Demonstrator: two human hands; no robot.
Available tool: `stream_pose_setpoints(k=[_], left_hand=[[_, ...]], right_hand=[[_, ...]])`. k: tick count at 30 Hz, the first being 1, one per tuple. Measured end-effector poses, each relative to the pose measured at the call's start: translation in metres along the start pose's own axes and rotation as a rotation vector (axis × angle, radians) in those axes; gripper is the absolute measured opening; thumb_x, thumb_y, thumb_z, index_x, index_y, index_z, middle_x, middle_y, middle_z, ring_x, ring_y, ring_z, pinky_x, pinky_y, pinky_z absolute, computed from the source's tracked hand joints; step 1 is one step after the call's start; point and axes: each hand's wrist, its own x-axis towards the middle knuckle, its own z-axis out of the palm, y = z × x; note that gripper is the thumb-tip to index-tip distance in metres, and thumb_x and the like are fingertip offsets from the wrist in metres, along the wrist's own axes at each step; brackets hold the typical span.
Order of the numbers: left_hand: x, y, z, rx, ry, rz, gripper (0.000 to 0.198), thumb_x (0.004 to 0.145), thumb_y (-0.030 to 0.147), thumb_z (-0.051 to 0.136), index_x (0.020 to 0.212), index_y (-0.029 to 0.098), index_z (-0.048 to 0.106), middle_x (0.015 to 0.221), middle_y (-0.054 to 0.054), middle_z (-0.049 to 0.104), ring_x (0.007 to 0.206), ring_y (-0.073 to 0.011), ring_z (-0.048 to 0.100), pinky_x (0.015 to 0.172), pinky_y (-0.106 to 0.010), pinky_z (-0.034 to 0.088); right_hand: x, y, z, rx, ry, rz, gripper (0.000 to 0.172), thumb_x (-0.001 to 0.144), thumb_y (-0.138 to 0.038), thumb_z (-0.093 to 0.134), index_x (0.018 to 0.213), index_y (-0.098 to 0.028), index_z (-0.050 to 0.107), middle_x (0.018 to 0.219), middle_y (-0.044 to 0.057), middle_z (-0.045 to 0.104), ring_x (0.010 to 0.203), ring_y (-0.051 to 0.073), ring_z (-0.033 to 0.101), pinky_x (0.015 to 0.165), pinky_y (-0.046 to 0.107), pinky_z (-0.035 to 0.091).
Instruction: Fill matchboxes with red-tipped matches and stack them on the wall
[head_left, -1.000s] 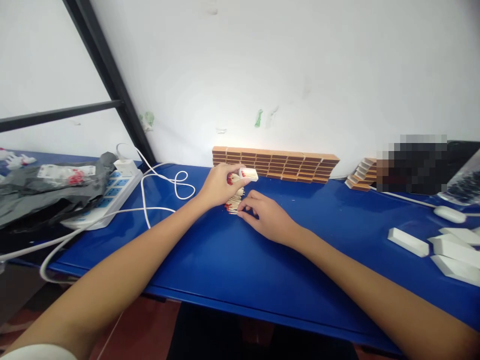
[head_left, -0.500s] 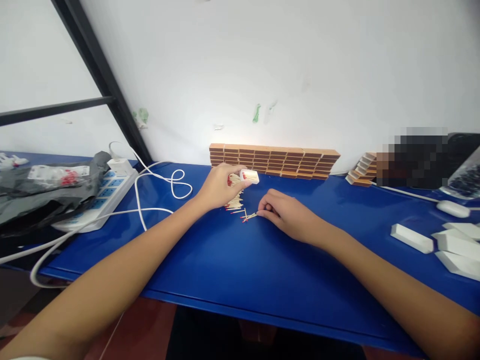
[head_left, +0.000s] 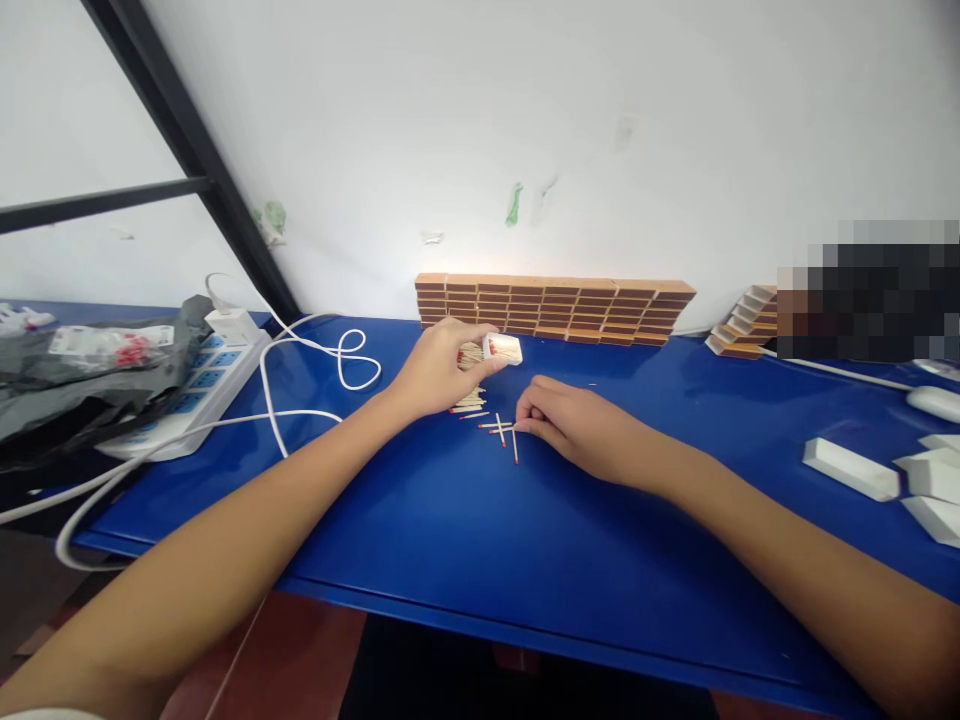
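My left hand [head_left: 446,370] grips a small white matchbox tray [head_left: 514,357] between thumb and fingers, tilted so that red-headed matches show inside. Under and behind that hand lies a pile of matchsticks [head_left: 471,398], partly hidden by it. My right hand [head_left: 562,420] is closed in a pinch at the ends of a few loose matchsticks [head_left: 501,430] just above the blue table. These sticks cross one another, and one points toward the front edge. How many are between the fingertips is hidden.
Stacked matchboxes [head_left: 555,308] stand along the wall, with a smaller stack [head_left: 746,322] to the right. White trays [head_left: 851,470] lie at the right of the blue table [head_left: 465,540]. A power strip [head_left: 202,390], white cables [head_left: 274,395] and a dark plastic bag [head_left: 97,385] occupy the left.
The loose matchsticks at my right fingertips have spread apart, one now pointing toward the front edge. My left hand still holds the tray, tilted slightly differently. The view has shifted a little.
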Motion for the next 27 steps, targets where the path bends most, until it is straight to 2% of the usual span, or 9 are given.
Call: stream_pose_setpoints(k=[4,8,13,23,27], left_hand=[[0.000,0.001,-0.001,0.010,-0.004,-0.006,0.029,0.096,0.040,0.074,0.121,0.026,0.077,0.110,-0.005,0.080,0.100,-0.0255,0.071,0.092,-0.040,0.054],[0.001,0.001,-0.002,0.019,-0.009,-0.005,0.030,0.095,0.040,0.075,0.122,0.026,0.076,0.110,-0.005,0.081,0.103,-0.0262,0.071,0.094,-0.041,0.054],[0.001,0.003,-0.002,0.019,-0.025,0.004,0.027,0.096,0.039,0.075,0.119,0.025,0.077,0.110,-0.005,0.081,0.102,-0.0256,0.070,0.094,-0.040,0.053],[0.000,0.003,-0.002,0.024,-0.023,0.016,0.026,0.096,0.039,0.074,0.117,0.025,0.077,0.109,-0.004,0.081,0.101,-0.0255,0.069,0.093,-0.040,0.053],[0.000,0.004,-0.003,0.033,-0.034,0.017,0.029,0.095,0.040,0.075,0.120,0.025,0.076,0.108,-0.005,0.080,0.099,-0.0259,0.069,0.091,-0.041,0.053]], right_hand=[[-0.002,0.001,-0.005,0.054,0.011,-0.040,0.019,0.107,-0.031,0.051,0.092,-0.023,0.060,0.097,0.005,0.063,0.078,0.018,0.057,0.071,0.033,0.044],[-0.003,0.004,-0.010,0.117,-0.066,-0.068,0.019,0.105,-0.033,0.053,0.092,-0.024,0.065,0.098,0.004,0.064,0.080,0.018,0.058,0.072,0.032,0.045],[-0.001,0.004,-0.014,0.135,-0.095,-0.096,0.012,0.102,-0.030,0.058,0.105,-0.026,0.070,0.097,0.003,0.061,0.082,0.018,0.057,0.075,0.033,0.046],[-0.009,-0.004,-0.020,0.119,-0.134,-0.047,0.018,0.102,-0.030,0.051,0.093,-0.024,0.066,0.101,0.006,0.069,0.082,0.021,0.063,0.075,0.036,0.050],[-0.012,0.002,-0.027,0.095,-0.126,-0.023,0.020,0.104,-0.033,0.049,0.093,-0.025,0.064,0.100,0.006,0.069,0.084,0.022,0.063,0.077,0.037,0.051]])
